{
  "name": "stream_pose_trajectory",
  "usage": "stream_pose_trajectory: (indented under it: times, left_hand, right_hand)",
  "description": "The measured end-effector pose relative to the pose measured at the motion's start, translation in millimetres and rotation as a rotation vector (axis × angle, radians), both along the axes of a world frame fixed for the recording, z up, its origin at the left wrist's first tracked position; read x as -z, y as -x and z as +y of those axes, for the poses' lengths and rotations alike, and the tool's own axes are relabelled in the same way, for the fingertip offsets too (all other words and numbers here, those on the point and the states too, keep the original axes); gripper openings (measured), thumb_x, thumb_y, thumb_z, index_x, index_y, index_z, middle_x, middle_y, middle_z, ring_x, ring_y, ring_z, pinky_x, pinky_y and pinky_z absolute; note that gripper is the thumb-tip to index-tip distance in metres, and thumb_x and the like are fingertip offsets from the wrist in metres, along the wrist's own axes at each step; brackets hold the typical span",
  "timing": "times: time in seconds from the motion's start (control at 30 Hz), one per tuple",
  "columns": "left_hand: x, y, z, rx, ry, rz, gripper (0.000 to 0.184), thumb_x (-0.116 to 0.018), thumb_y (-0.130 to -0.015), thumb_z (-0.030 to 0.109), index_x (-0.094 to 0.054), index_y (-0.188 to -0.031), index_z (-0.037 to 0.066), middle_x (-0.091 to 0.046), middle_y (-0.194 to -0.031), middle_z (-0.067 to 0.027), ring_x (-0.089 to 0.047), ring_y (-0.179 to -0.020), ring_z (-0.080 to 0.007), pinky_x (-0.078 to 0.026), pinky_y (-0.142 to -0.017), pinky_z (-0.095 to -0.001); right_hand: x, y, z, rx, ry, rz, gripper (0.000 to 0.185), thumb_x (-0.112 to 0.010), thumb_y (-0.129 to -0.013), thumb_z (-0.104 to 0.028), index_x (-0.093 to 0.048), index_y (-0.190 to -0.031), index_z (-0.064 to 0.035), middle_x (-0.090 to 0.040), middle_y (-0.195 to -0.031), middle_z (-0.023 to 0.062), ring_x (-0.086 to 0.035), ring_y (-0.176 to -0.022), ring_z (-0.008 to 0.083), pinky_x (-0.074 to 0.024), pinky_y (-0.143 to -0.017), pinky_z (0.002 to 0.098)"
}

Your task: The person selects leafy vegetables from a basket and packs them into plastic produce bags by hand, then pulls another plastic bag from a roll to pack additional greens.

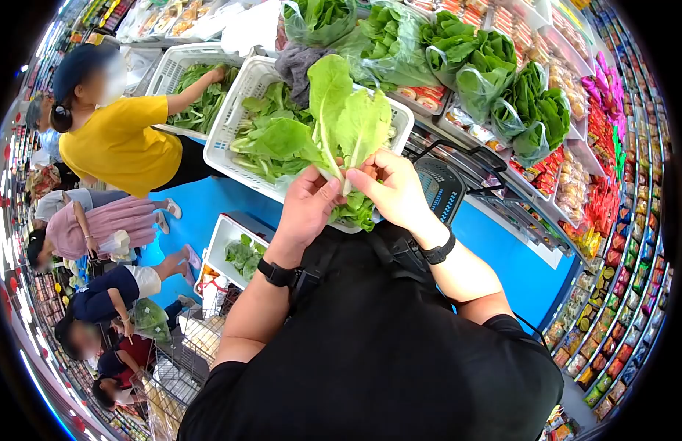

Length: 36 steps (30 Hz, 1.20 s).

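Between my two hands is a small bunch of long-leafed lettuce (327, 110), its broad green leaves pointing away from me and its pale stems toward me. My left hand (309, 204) pinches the stem end from the left. From the right, my right hand (388, 189) has thumb and fingers closed on the base of the same bunch. Beneath and beyond it stands a white plastic crate (225, 151) holding more loose leaves. A grey cloth (300, 70) lies at the crate's far side.
A person in a yellow shirt (124, 151) reaches into a neighbouring crate of greens (201, 92). Bagged lettuces (532, 110) sit on the display at right. A black basket (440, 187) stands beside my crate. A white bin (222, 239) and wire cart (183, 360) are at lower left, near other people.
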<state>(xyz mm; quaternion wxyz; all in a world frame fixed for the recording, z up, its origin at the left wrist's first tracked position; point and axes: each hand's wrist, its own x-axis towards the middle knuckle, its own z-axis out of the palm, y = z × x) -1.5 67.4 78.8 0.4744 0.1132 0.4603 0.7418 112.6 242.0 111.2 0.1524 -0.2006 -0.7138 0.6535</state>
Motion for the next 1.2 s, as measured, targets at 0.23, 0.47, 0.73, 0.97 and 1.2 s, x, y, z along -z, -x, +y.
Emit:
stream_pose_trajectory:
  times: [0.23,0.47,0.73,0.97,1.2]
  left_hand:
    - [0.5,5.4,-3.5,-0.092,-0.034,-0.060,0.039,-0.068,-0.110,0.016,-0.061,-0.147,0.006,-0.074,-0.129,-0.0054,-0.069,-0.112,-0.0149,-0.057,-0.088,-0.0308]
    - [5.0,10.3,-7.8,-0.173,-0.016,-0.142,0.035,-0.068,-0.110,0.013,-0.061,-0.144,0.005,-0.073,-0.126,-0.0049,-0.070,-0.106,-0.0155,-0.056,-0.086,-0.0308]
    - [-4.1,17.9,-18.0,-0.173,0.157,0.168,0.036,-0.074,-0.105,0.011,-0.064,-0.139,0.003,-0.073,-0.119,-0.0042,-0.068,-0.100,-0.0124,-0.055,-0.083,-0.0269]
    - [-6.2,13.1,-19.8,-0.175,0.384,0.468,0.031,-0.083,-0.097,0.005,-0.065,-0.121,-0.001,-0.075,-0.106,-0.0036,-0.067,-0.091,-0.0080,-0.056,-0.084,-0.0264]
    - [0.5,5.7,-25.7,-0.172,0.346,0.439,0.030,-0.084,-0.096,0.004,-0.066,-0.120,-0.001,-0.076,-0.104,-0.0042,-0.068,-0.092,-0.0082,-0.057,-0.082,-0.0259]
  right_hand:
    - [-11.4,4.2,-10.7,-0.049,0.492,0.156,0.018,-0.074,-0.105,-0.017,-0.072,-0.107,0.0010,-0.071,-0.087,0.0002,-0.063,-0.075,0.0072,-0.0503,-0.069,0.0262]
    - [19.9,-7.5,-11.0,-0.082,0.558,0.163,0.019,-0.070,-0.109,-0.017,-0.068,-0.117,0.0005,-0.077,-0.101,0.0067,-0.067,-0.080,0.0102,-0.0534,-0.075,0.0264]
    - [55.9,11.3,28.5,0.013,0.286,-0.158,0.018,-0.076,-0.102,-0.017,-0.070,-0.101,0.0000,-0.072,-0.080,0.0009,-0.064,-0.072,0.0081,-0.0511,-0.068,0.0254]
    - [126.9,19.0,46.8,0.018,0.217,-0.274,0.017,-0.080,-0.096,-0.015,-0.074,-0.098,0.0009,-0.072,-0.081,0.0017,-0.063,-0.071,0.0091,-0.0498,-0.066,0.0272]
    - [161.3,18.7,52.2,0.158,0.003,-0.287,0.035,-0.077,-0.100,-0.026,-0.072,-0.119,0.0038,-0.078,-0.097,0.0102,-0.073,-0.085,0.0177,-0.0578,-0.078,0.0318]
